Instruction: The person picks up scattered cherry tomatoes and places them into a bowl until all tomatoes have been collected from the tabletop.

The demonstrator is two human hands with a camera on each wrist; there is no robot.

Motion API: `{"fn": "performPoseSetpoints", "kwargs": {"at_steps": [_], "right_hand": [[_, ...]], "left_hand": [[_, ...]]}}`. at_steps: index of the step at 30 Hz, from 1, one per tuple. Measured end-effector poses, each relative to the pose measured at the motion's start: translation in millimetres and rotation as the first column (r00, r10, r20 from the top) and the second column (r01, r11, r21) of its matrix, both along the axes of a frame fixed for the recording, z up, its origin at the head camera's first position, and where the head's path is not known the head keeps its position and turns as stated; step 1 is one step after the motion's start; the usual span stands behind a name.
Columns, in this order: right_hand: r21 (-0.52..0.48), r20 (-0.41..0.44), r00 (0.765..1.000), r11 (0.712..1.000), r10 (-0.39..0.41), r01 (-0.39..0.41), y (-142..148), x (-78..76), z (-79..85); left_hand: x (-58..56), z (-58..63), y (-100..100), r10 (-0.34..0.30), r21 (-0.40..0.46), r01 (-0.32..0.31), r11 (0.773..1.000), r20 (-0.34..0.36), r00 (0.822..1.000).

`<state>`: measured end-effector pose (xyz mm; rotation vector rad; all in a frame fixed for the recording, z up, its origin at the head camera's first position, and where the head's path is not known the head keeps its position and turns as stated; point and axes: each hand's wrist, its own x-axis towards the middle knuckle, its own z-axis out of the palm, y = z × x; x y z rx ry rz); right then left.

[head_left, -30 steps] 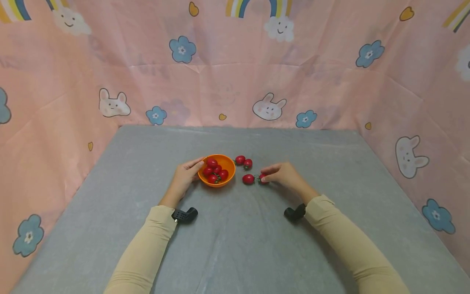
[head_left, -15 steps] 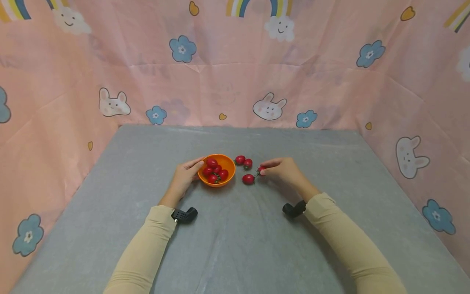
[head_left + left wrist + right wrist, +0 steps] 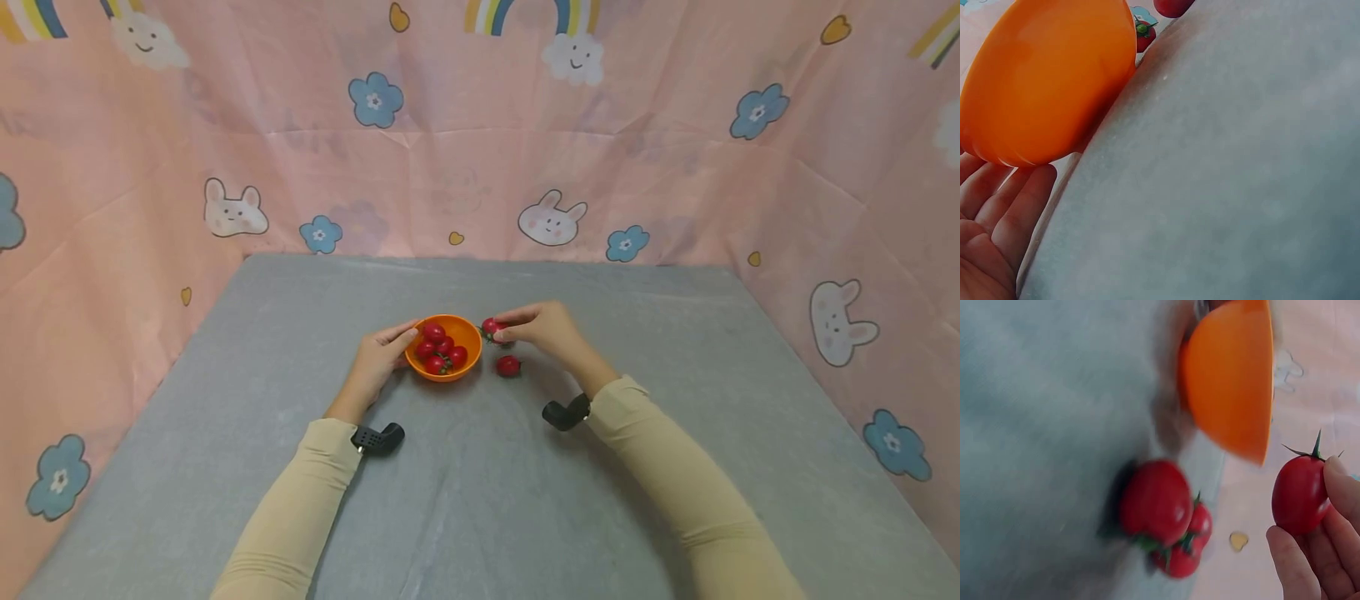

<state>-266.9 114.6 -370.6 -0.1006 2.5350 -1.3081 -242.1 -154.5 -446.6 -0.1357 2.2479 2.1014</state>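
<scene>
An orange bowl [image 3: 463,333] with several red cherry tomatoes [image 3: 457,357] in it stands mid-table in the head view. My left hand [image 3: 372,364] holds it from the left, thumb at the rim and fingers against the outside; the left wrist view shows those fingers [image 3: 1030,206] on the bowl's lower wall. My right hand [image 3: 546,332] pinches one cherry tomato [image 3: 1300,494] between thumb and fingers, close to the bowl's right side, its green calyx showing. A loose cherry tomato [image 3: 507,366] lies on the table below that hand. Two more cherry tomatoes [image 3: 1179,559] lie behind it, mostly hidden in the head view.
The grey table [image 3: 480,500] reaches back to a pink printed curtain [image 3: 450,150], which also hangs along both sides. Each wrist wears a black camera mount, such as the right one [image 3: 564,413].
My right hand has lifted the pinched tomato from beside the loose one and carried it left and away from me, toward the bowl. The left hand and bowl have stayed in place.
</scene>
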Motion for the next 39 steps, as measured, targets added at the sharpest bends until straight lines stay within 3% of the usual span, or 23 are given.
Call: {"fn": "performPoseSetpoints", "kwargs": {"at_steps": [6, 18, 39], "right_hand": [[-0.063, 0.035, 0.999, 0.998, 0.028, -0.026, -23.0, -0.8, 3.5], [0.012, -0.017, 0.993, 0.993, 0.118, -0.118, -55.9, 3.3, -1.7], [0.087, -0.001, 0.978, 0.974, 0.209, -0.208, -67.4, 7.5, -8.5]], "left_hand": [[0.1, -1.1, 0.3, -0.009, 0.005, 0.009, 1.0, -0.003, 1.0], [-1.1, 0.9, 1.4, -0.013, 0.009, 0.014, 1.0, -0.019, 1.0], [-0.9, -1.0, -0.7, -0.01, -0.013, 0.009, 1.0, -0.021, 1.0]]}}
